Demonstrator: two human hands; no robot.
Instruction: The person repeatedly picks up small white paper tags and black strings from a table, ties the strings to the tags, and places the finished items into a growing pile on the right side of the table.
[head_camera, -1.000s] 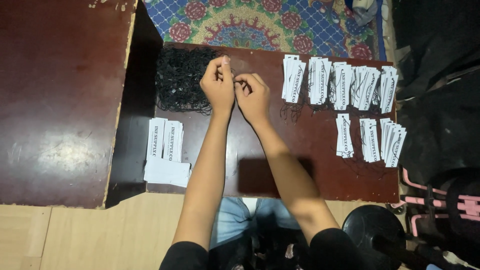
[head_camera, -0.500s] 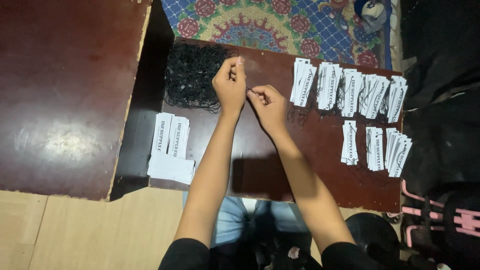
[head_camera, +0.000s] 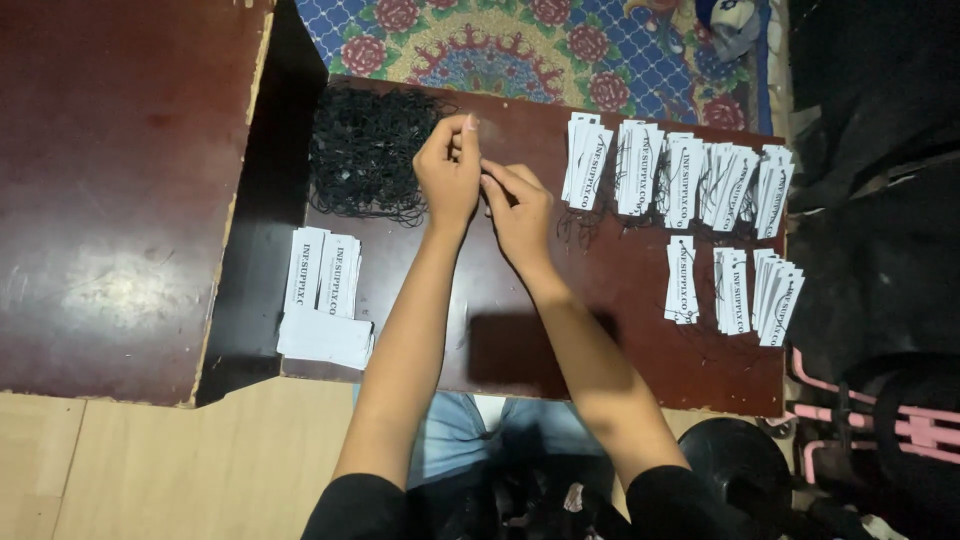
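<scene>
Strung tags (head_camera: 700, 185) are laid in stacks at the right of the tabletop (head_camera: 560, 340); unstrung tags (head_camera: 325, 275) and a heap of black loops (head_camera: 365, 165) remain at the left. Left hand (head_camera: 448, 170) and right hand (head_camera: 520, 205) are pinched together above mid-table, seemingly on one thin loop, too fine to confirm.

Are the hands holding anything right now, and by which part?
Left hand and right hand meet, fingertips pinched together over the dark table. Whatever sits between them is too small to tell, perhaps a thread from the black pile.
</scene>
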